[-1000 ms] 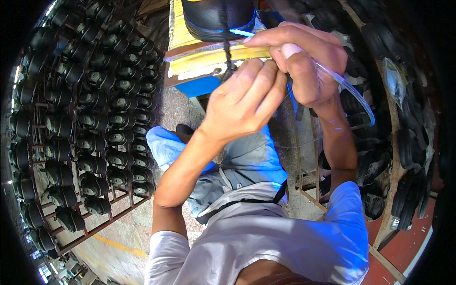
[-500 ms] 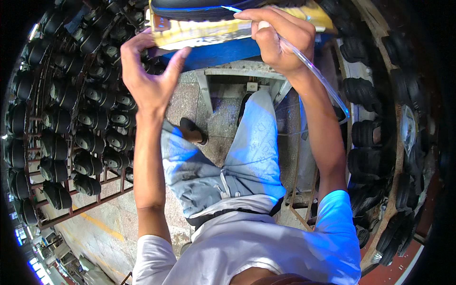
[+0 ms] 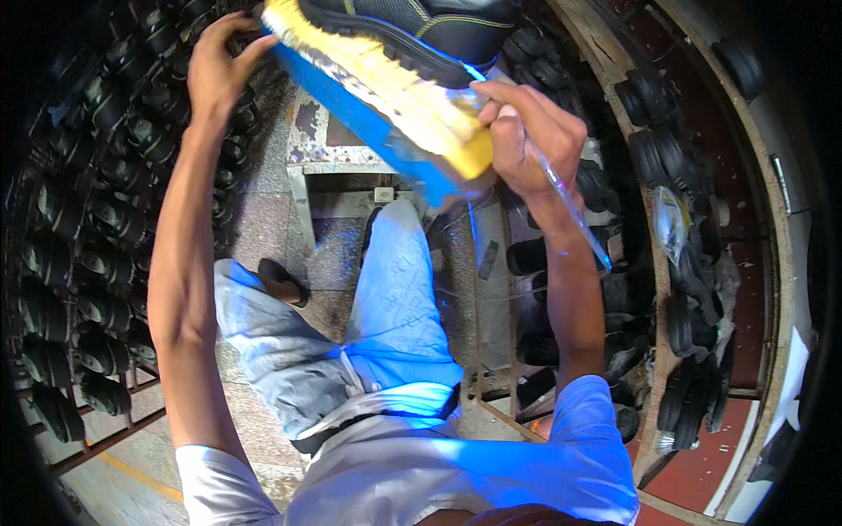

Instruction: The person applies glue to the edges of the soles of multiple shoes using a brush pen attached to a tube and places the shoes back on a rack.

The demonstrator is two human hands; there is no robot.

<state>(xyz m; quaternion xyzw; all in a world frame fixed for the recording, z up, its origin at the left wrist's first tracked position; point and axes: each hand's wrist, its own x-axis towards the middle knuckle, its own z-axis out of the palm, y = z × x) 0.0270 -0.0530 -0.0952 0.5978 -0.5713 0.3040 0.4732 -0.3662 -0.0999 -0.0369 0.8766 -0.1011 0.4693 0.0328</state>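
Note:
A black boot (image 3: 412,31) with yellow stitching and a thick lugged sole lies at the top. Beneath it is a stand with a ragged, yellow-smeared top (image 3: 377,88) and a blue side (image 3: 351,118), slanting down to the right and partly blurred. My right hand (image 3: 539,140) pinches a thin, clear, bluish pen-like tool (image 3: 561,188). Its tip meets the edge where the boot's upper joins the sole. My left hand (image 3: 224,66) is at the stand's left corner, thumb apart from the bent fingers. Its thumb tip reaches the corner; some fingertips are hidden.
Racks of black footwear (image 3: 105,254) fill the left side. More black footwear lines shelves with a wooden rail (image 3: 653,228) on the right, where a clear plastic bag (image 3: 671,223) hangs. A worn metal-framed table (image 3: 342,158) stands under the stand, beyond my knees.
The stand and boot have swung clockwise, right end lower and nearer me. My view has shifted right. The tool tip has moved along the sole edge, and more of the boot shows.

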